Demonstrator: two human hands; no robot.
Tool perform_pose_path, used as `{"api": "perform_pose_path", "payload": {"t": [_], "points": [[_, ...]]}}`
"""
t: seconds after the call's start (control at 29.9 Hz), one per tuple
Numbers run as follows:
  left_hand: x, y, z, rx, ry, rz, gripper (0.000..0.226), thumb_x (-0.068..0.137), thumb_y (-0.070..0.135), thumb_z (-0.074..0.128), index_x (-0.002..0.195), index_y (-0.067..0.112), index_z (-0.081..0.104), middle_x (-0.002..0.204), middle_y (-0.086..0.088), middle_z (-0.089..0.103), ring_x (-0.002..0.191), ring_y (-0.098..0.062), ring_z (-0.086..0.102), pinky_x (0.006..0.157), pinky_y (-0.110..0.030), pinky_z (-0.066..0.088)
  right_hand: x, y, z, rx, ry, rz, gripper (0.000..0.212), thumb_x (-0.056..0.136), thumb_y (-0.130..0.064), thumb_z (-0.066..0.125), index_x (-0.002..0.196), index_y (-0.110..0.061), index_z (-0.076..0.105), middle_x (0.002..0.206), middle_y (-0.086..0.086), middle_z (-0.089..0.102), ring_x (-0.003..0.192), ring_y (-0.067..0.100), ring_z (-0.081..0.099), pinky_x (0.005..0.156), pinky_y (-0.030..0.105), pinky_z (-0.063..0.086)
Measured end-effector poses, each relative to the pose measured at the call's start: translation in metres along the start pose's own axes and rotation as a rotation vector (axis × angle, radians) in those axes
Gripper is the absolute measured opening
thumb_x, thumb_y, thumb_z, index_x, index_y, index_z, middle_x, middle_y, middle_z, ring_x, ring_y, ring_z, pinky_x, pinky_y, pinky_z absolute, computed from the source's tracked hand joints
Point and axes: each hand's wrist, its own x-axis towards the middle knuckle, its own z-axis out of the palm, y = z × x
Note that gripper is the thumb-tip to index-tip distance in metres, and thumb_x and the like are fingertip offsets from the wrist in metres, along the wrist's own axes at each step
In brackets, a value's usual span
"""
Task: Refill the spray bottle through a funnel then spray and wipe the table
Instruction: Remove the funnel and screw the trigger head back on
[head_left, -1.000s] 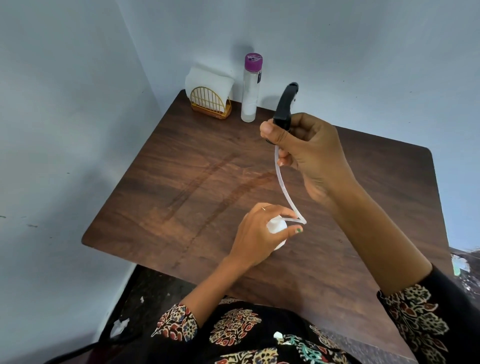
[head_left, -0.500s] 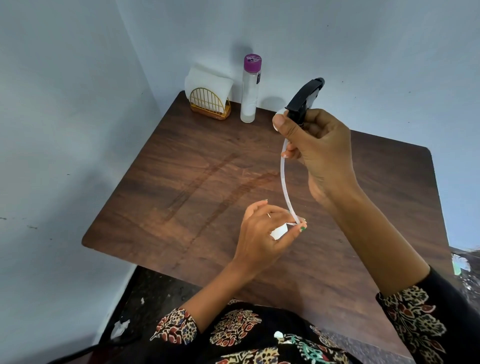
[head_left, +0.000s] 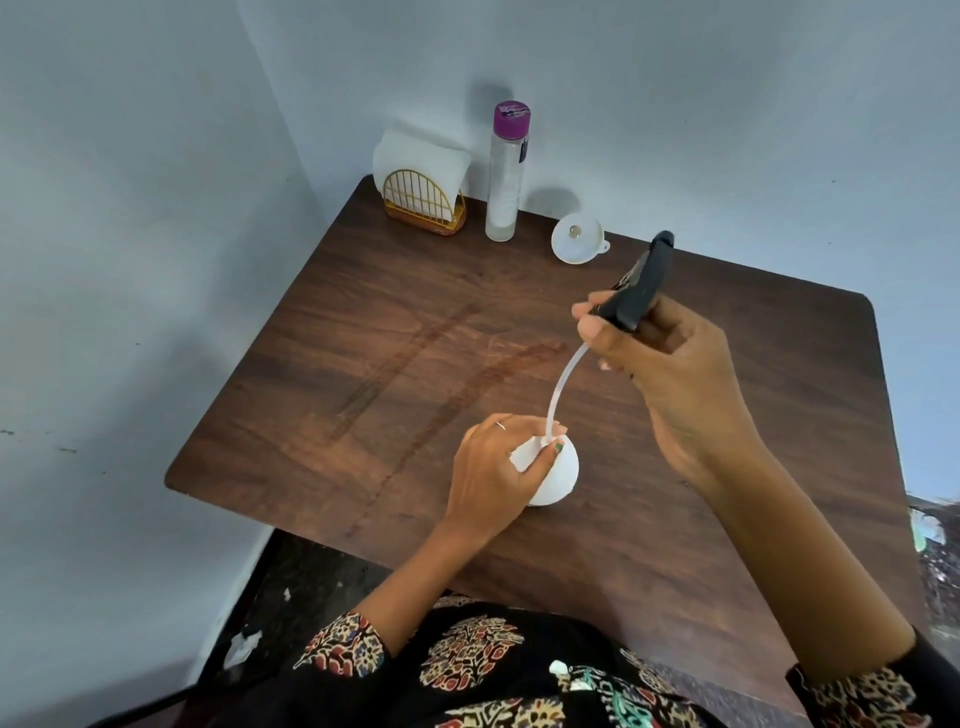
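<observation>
Above table (head_left: 322, 395), right hand (head_left: 670, 374) gripping sprayer head (head_left: 641, 291), left hand (head_left: 493, 467) clasping bottle (head_left: 558, 478).

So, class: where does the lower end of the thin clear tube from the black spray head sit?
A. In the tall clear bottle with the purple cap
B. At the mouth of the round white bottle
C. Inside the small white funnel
B: the thin clear tube curves down from the black spray head in the right hand to the mouth of the round white bottle held by the left hand.

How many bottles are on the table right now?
2. The white spray bottle stands near the front edge, held by the left hand. The clear bottle with the purple cap stands at the back by the wall, beside the napkin holder.
</observation>
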Motion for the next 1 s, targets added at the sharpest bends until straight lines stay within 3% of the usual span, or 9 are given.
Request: {"api": "perform_pose_path", "payload": {"t": [0.13,0.23,0.37,0.43,0.5,0.6,0.77,1.0], "points": [[0.002,0.0,-0.001,-0.077,-0.026,-0.047,0.027,0.078,0.047,0.062,0.103,0.036,0.063,0.1,0.035,0.056,0.096,-0.001,0.055,0.075,-0.032,0.054,0.0,0.019,-0.006,-0.227,-0.075,0.02,0.029,0.074,-0.007,0.076,0.101,-0.013,0.068,0.092,-0.002,0.072,0.082,0.006,0.068,0.074,0.018,0.052],[0.004,-0.002,0.0,-0.084,-0.034,-0.089,0.033,0.077,0.052,0.06,0.103,0.032,0.064,0.102,0.029,0.057,0.094,-0.002,0.055,0.073,-0.034,0.054,0.001,0.03,-0.008,-0.308,-0.177,0.037,0.029,0.073,-0.008,0.077,0.1,-0.014,0.068,0.101,0.001,0.071,0.084,0.008,0.068,0.075,0.017,0.054],[0.0,-0.008,0.0,-0.092,-0.082,-0.138,0.027,0.074,0.056,0.06,0.098,0.043,0.058,0.096,0.043,0.055,0.094,0.01,0.051,0.076,-0.03,0.052,0.008,0.043,-0.013,-0.521,-0.252,0.024,0.034,0.074,-0.012,0.078,0.106,-0.01,0.065,0.103,0.004,0.07,0.092,0.013,0.068,0.082,0.022,0.055],[-0.003,-0.011,0.0,-0.091,-0.098,-0.158,0.034,0.072,0.061,0.059,0.1,0.041,0.059,0.095,0.038,0.056,0.093,0.007,0.052,0.078,-0.029,0.051,0.009,0.052,-0.013,-0.624,-0.307,0.036,0.037,0.072,-0.017,0.08,0.105,-0.011,0.065,0.102,0.004,0.07,0.093,0.018,0.067,0.087,0.033,0.055],[-0.004,-0.013,0.001,-0.103,-0.104,-0.183,0.047,0.071,0.064,0.058,0.104,0.031,0.064,0.098,0.028,0.06,0.096,0.002,0.055,0.081,-0.027,0.049,0.007,0.06,-0.011,-0.667,-0.325,0.027,0.032,0.072,-0.019,0.08,0.099,-0.015,0.064,0.1,0.004,0.07,0.093,0.019,0.067,0.087,0.035,0.054],[-0.005,-0.013,0.001,-0.135,-0.11,-0.183,0.051,0.071,0.063,0.059,0.108,0.028,0.065,0.101,0.026,0.061,0.098,0.002,0.056,0.082,-0.023,0.047,0.007,0.068,-0.008,-0.72,-0.279,0.004,0.028,0.071,-0.022,0.081,0.09,-0.02,0.061,0.096,0.003,0.067,0.087,0.018,0.064,0.079,0.028,0.054],[-0.006,-0.008,0.004,-0.261,-0.092,-0.214,0.033,0.073,0.044,0.068,0.104,0.036,0.062,0.099,0.021,0.068,0.097,-0.001,0.062,0.082,-0.026,0.049,-0.001,0.1,-0.002,-0.774,-0.129,-0.029,0.031,0.065,-0.025,0.083,0.082,-0.012,0.06,0.082,-0.002,0.061,0.074,0.012,0.057,0.062,0.019,0.043],[-0.014,-0.008,0.007,-0.3,-0.028,-0.176,0.032,0.076,0.021,0.069,0.105,0.032,0.059,0.1,0.017,0.068,0.096,-0.006,0.065,0.082,-0.039,0.054,-0.024,0.13,0.006,-0.502,0.133,-0.013,0.033,0.067,-0.025,0.083,0.088,-0.022,0.058,0.087,-0.009,0.064,0.081,0.01,0.059,0.066,0.024,0.048]]}}
